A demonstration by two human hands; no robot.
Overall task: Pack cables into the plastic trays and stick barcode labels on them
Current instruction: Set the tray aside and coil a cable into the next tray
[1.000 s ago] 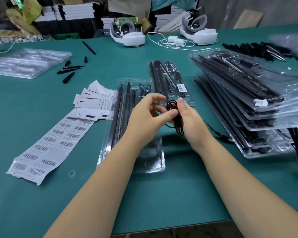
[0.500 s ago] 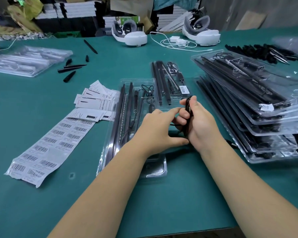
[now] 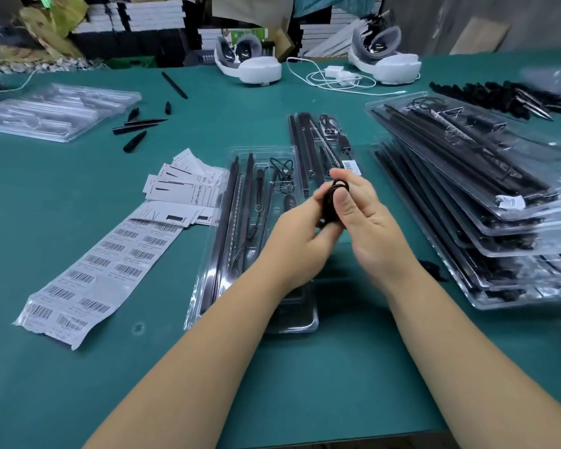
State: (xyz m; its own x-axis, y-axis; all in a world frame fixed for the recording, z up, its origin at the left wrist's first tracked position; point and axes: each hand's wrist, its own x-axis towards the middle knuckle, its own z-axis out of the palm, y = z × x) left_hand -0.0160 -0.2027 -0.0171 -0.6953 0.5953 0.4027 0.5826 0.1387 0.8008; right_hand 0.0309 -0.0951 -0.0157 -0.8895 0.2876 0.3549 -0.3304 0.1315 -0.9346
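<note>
One of the white printed cards (image 3: 188, 189) fanned out on the worktop reads "Grow Light" along its edge. The barcode label sheet (image 3: 101, 270) carries rows of barcodes, but their small print is too blurred to read.

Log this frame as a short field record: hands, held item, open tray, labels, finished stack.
left hand: grips the coiled black cable from the left
right hand: pinches the same coil, thumb on top
coiled black cable: held above the table, between both hands
open tray: under the left forearm, black rods and a cable inside
barcode label sheet: flat on the green table, left of tray
stack of filled trays: at right, slanted
</note>
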